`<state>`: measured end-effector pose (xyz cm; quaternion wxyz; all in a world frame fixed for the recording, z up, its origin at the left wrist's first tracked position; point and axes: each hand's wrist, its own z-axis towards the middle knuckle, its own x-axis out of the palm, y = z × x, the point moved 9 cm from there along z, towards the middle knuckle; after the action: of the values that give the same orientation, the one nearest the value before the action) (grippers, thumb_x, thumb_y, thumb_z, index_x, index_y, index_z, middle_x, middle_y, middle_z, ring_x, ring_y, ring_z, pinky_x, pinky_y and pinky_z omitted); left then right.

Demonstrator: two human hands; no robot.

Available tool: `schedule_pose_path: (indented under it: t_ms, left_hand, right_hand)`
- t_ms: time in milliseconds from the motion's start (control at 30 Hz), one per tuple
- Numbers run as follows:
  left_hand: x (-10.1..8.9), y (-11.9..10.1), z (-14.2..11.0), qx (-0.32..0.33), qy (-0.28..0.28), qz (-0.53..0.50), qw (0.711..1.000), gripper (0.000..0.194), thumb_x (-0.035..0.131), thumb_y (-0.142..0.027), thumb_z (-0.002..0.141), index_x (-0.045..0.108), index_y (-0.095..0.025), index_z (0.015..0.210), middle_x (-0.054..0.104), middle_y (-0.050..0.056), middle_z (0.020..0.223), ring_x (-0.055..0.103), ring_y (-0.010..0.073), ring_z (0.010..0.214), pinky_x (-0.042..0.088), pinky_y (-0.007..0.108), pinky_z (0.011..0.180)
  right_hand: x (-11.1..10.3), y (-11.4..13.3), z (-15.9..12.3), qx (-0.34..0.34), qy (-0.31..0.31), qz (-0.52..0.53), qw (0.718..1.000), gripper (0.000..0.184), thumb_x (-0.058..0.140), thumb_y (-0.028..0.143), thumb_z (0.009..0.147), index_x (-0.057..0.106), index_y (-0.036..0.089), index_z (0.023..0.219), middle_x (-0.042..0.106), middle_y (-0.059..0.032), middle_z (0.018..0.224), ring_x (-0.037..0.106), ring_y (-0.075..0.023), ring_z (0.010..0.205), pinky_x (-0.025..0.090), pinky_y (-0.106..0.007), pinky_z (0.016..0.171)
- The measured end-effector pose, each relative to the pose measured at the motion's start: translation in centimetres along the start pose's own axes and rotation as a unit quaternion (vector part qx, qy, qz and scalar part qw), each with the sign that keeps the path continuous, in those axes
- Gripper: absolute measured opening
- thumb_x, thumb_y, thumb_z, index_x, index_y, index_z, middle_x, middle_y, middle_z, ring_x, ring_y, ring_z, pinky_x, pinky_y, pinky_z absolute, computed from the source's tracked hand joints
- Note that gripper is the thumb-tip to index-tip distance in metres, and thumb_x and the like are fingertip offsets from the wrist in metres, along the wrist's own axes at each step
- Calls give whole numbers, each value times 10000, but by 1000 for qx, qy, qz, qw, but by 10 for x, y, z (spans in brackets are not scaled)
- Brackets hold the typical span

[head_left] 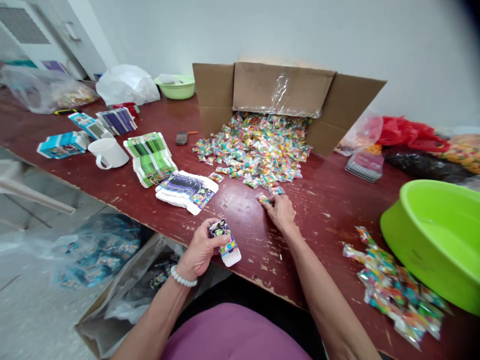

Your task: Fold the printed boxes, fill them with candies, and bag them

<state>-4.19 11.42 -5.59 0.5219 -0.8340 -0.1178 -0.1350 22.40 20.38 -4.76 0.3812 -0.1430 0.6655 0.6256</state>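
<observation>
Looks like a small packing workshop here, with flattened printed cartons (186, 190) and a big spill of wrapped candies (262, 150) across this worn red tabletop (240, 220).

Table: you see worn, glossy dark-red paint, chipped rough (240, 210)
Carton: your matt brown cardboard, shiny tape (283, 90)
Tub: smooth green plastic before you (423, 235)

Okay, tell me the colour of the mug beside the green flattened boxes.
The mug is white, seen best in the head view.
</observation>
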Motion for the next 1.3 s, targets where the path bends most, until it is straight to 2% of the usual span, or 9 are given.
schedule_pose_path:
  t_ms: [200,267,333,500,633,833,1033,1167,1300]
  left_hand:
    - [-21,-17,5,62,-46,36,996,580,901,-300,580,654,-182,1091,665,-14,849,654,134,668,573,240,557]
    - [-26,-24,4,83,-70,26,994,549,899,-318,581,655,-178,1053,676,-10,857,656,133,635,557,225,492]
    - [-27,-26,2,87,-80,1,993,542,905,-307,562,634,-178,1014,674,-19,838,654,132,608,558,230,461]
    - [-22,-21,-5,55,-71,-59,994,516,908,-259,547,551,-188,912,648,-48,771,666,148,634,587,268,479]
    - [-23,-18,-10,48,-70,-66,994,491,897,-252,576,516,-194,880,656,-44,790,673,155,689,614,303,530]
    - [0,-7,-16,11,59,-3,998,460,888,-257,625,535,-191,913,683,-13,816,670,148,685,578,272,591]
    - [32,21,-30,-57,232,77,968,570,860,-198,658,638,-140,1180,707,70,1034,657,173,909,517,263,815]
    - [36,20,-33,-37,240,91,966,449,773,-285,777,612,-171,1180,678,53,1007,640,154,822,509,252,730]
    - [43,14,-37,-12,243,114,963,317,708,-322,836,588,-202,1103,630,22,985,597,116,746,507,238,682]
  right_hand:
    - [11,8,-30,-3,76,89,993,313,630,500,811,636,188,786,655,-32,726,605,-198,694,477,-331,696]
    - [16,23,-56,-9,139,157,978,313,611,503,832,629,191,848,647,-1,702,578,-158,600,471,-283,592]
    - [22,43,-85,-22,219,253,942,272,623,463,846,629,198,909,638,11,730,555,-140,591,457,-260,561]
    - [1,74,-111,-121,197,228,946,128,576,303,895,665,212,902,660,-6,810,575,-165,751,446,-287,717]
    - [-4,72,-108,-119,196,215,949,130,568,293,898,668,212,921,666,-6,830,581,-170,774,439,-292,741]
    - [7,75,-113,-121,263,264,920,140,619,308,874,681,206,947,700,-15,878,616,-169,784,473,-295,739]
    - [9,74,-104,-70,241,334,909,306,740,266,768,613,216,1042,705,0,838,657,-150,727,511,-268,678]
    - [5,73,-101,-78,233,308,919,234,717,262,790,616,209,993,714,-9,836,672,-160,754,524,-279,695]
    - [-2,83,-106,-146,233,216,937,153,682,240,823,628,208,962,711,-1,820,652,-146,698,499,-270,662]
